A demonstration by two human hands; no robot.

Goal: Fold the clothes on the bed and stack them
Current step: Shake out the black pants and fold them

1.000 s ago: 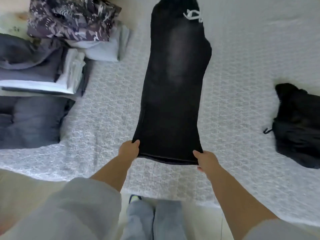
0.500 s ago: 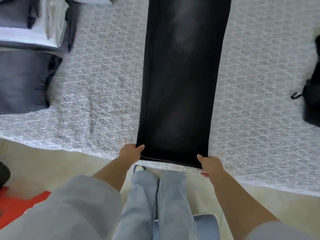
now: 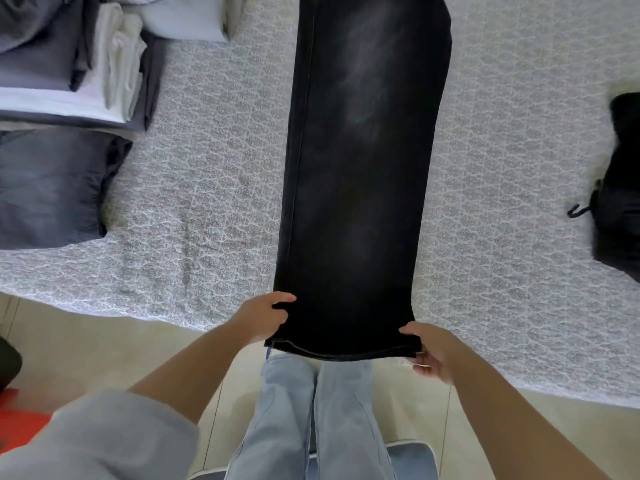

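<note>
Black faded jeans (image 3: 360,174) lie stretched lengthwise on the patterned bedspread (image 3: 207,188), their hem hanging past the bed's near edge. My left hand (image 3: 265,315) pinches the hem's left corner. My right hand (image 3: 431,351) grips the right corner. The waistband end runs out of view at the top. A stack of folded clothes (image 3: 69,64) in grey and white sits at the upper left.
A folded dark grey garment (image 3: 48,188) lies at the left edge of the bed. A crumpled black garment (image 3: 620,181) with a drawstring sits at the right. Pale floor, my light jeans (image 3: 311,417) and a red object (image 3: 17,427) are below.
The jeans' hem has been drawn back over the bed's near edge toward me, both hands keeping their hold. The view has tilted down, so the waistband has left the frame.
</note>
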